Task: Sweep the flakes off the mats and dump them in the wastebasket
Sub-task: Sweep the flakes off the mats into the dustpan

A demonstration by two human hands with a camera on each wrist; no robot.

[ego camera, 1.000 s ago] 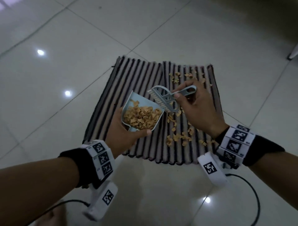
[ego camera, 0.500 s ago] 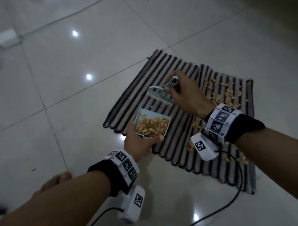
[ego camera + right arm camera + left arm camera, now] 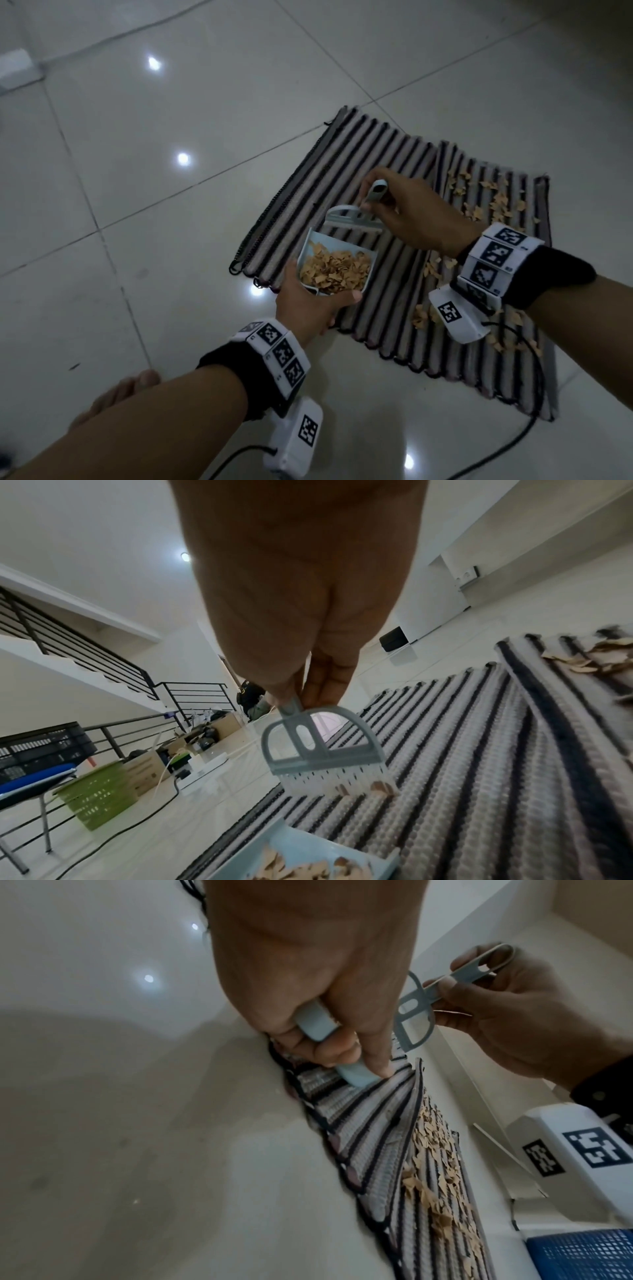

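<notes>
Two striped mats (image 3: pixel 359 178) lie side by side on the tiled floor. My left hand (image 3: pixel 308 305) grips the handle of a light-blue dustpan (image 3: pixel 339 246) heaped with tan flakes (image 3: pixel 335 270), held just above the left mat's near edge. Just beyond the pan, my right hand (image 3: pixel 407 212) pinches the handle of a grey hand brush (image 3: pixel 352 219), its white bristles (image 3: pixel 337 780) a little above the left mat. More flakes (image 3: pixel 493 202) are scattered over the right mat (image 3: pixel 534 298). A green slotted basket (image 3: pixel 99 794) stands on the floor to the left in the right wrist view.
Black cables (image 3: pixel 513 442) trail from both wrist units across the floor. My bare foot (image 3: pixel 116 401) is at the lower left. Cardboard boxes (image 3: pixel 147 769), a blue chair (image 3: pixel 31 783) and a stair railing (image 3: pixel 68 645) lie beyond the basket. Another blue crate (image 3: pixel 582 1256) sits near the right mat.
My view has swung left, so the mats now sit to the right. The left hand has carried the full dustpan back toward the left mat's near edge, and the brush has followed, off the flakes.
</notes>
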